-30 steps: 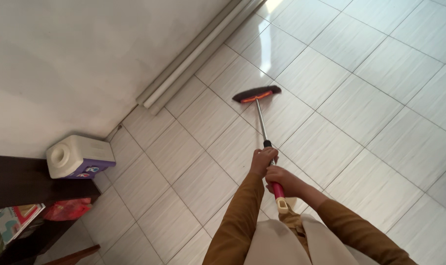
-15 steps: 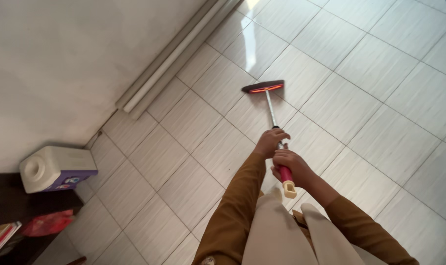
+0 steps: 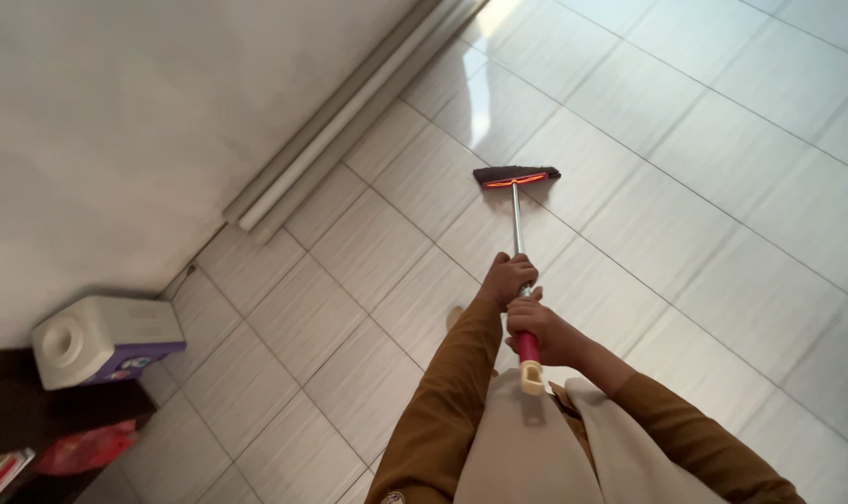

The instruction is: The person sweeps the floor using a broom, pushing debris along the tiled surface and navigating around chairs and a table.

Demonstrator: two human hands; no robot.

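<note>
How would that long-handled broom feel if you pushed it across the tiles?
The broom probably stays stiff, given its straight metal pole. Likely light: left hand and right hand steer it easily. The glossy tiled floor should let it glide.

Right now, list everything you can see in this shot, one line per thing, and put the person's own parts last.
broom: one, dark head with an orange-red strip, metal pole, red grip with a cream end cap; head on the floor ahead of the person
floor tiles: many, pale grey-white, glossy
wall: one, off-white, left side
door track: one, pale, along the foot of the wall
jug: one, white with a purple label, lying on its side on the dark shelf
dark shelf: one, bottom left corner
red bag: one, on the shelf below the jug
sleeves: two, mustard brown
left hand: one, gripping the pole
right hand: one, gripping the red grip
</note>
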